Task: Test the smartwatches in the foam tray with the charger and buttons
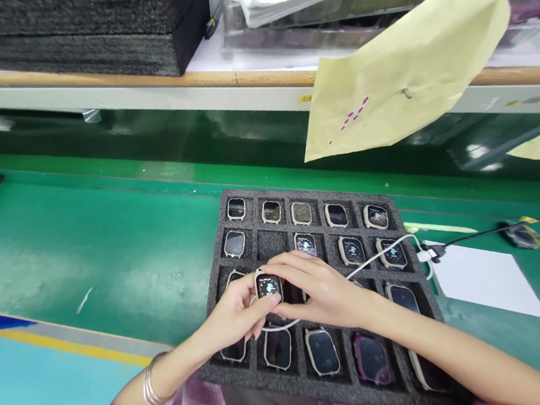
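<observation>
A black foam tray (407, 228) with several square pockets lies on the green bench, most pockets holding smartwatch bodies. Over its middle my left hand (235, 316) pinches one smartwatch (268, 287) with a lit screen, thumb at its lower edge. My right hand (318, 286) curls over the same watch from the right, fingers on its top edge. A white cable (387, 247) runs from under my hands across the tray to the right. One pocket (271, 242) in the second row is vacant.
A white sheet (482, 278) lies right of the tray, with a black cable and connector (435, 251) on it. A yellow envelope (409, 67) hangs above. Dark foam sheets (80, 30) are stacked on the back shelf. A green belt surface (90, 256) stretches left.
</observation>
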The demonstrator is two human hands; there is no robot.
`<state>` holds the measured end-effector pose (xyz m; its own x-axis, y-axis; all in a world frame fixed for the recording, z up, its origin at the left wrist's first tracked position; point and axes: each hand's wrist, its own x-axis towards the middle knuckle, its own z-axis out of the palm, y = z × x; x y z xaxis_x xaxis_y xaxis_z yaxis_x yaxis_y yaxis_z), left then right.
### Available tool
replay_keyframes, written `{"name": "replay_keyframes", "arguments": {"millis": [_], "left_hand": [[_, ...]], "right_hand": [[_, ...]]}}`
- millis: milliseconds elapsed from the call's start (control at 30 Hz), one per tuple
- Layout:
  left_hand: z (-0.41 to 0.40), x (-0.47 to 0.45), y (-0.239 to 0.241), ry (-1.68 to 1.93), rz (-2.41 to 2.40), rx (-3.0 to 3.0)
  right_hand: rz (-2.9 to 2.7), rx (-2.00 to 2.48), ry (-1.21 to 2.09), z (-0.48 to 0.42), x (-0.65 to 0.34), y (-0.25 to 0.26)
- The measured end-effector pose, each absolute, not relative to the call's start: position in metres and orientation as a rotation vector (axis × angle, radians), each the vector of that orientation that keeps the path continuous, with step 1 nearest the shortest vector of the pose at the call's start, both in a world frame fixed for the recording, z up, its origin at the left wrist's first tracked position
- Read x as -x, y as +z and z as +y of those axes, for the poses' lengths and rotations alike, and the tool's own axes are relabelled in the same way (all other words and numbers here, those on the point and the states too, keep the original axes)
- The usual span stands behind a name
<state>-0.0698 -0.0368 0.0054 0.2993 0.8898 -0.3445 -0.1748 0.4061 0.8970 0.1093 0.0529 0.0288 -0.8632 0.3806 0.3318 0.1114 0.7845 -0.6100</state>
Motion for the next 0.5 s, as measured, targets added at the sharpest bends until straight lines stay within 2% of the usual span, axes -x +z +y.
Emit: {"name": "replay_keyframes", "arguments": {"millis": [267,500], "left_hand": [[-0.038,0.069,0.006,0.847,1.017,-0.89],[-0.039,0.072,0.016,1.037,0.929,-0.876]], "right_hand": [[-2.532,0.365,0.778,0.05,-0.108,0.035],[-2.335,0.482,0.947,0.064,-0.104,0.042]]}}
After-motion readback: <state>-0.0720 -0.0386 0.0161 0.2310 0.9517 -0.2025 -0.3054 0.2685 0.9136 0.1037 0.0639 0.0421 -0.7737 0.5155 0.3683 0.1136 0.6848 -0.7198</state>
